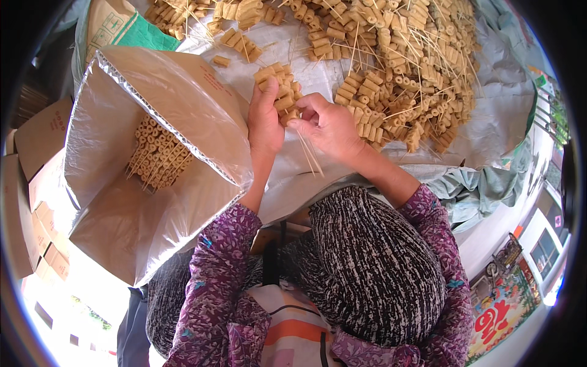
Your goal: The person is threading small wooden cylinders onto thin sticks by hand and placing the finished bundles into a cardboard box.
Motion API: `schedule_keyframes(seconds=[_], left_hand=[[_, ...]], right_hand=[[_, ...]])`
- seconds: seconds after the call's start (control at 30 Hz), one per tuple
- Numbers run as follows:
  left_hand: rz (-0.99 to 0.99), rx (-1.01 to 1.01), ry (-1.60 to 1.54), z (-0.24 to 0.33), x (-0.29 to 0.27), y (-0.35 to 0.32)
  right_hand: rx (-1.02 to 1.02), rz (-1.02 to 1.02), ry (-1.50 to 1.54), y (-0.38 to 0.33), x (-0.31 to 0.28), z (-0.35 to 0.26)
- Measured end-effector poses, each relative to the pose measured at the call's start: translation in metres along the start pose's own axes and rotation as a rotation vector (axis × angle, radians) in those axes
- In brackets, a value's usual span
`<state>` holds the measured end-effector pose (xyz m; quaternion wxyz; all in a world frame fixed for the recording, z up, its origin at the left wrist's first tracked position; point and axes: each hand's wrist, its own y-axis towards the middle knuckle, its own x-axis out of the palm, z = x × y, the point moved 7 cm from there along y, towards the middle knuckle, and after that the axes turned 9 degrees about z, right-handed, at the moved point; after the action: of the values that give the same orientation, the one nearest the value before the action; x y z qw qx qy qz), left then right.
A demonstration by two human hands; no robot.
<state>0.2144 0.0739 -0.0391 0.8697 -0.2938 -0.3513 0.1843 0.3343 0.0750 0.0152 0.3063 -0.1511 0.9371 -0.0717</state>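
Observation:
My left hand [266, 119] is closed around a small bunch of skewers [282, 88] threaded with short tan, ring-shaped pieces. Their thin bare sticks point down toward my lap. My right hand [330, 127] pinches the lower end of the same bunch with thumb and fingers, where the last pieces meet the sticks. Just beyond and to the right of it spreads a large heap of similar skewers [403, 67]. To the left, an open carton [214, 79] lined with clear plastic holds stacked skewers [160, 153] at its bottom.
A pale sheet [501, 104] lies under the heap, its green-grey edge [471, 189] crumpled at the right. A few loose skewers [241, 44] lie behind my hands. Folded cardboard boxes [46, 134] stand at far left, and a green-and-brown sack [131, 30] sits behind the carton.

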Motion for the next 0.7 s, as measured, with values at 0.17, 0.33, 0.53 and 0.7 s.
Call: schedule_keyframes(seconds=[0.17,0.33,0.53,0.7], left_hand=[[0.008,-0.012,0.005,-0.004,0.003,-0.008],[0.024,-0.124,-0.130,-0.016,-0.012,-0.002],[0.019,-0.222,-0.183,-0.026,-0.020,-0.004],[0.019,-0.215,-0.175,-0.020,-0.013,-0.005]], right_hand=[[0.380,-0.078,0.639,-0.001,0.015,0.028],[-0.085,0.082,0.148,-0.009,-0.002,-0.002],[-0.539,0.222,-0.344,-0.012,-0.019,-0.033],[-0.643,0.293,-0.321,-0.005,-0.020,-0.041]])
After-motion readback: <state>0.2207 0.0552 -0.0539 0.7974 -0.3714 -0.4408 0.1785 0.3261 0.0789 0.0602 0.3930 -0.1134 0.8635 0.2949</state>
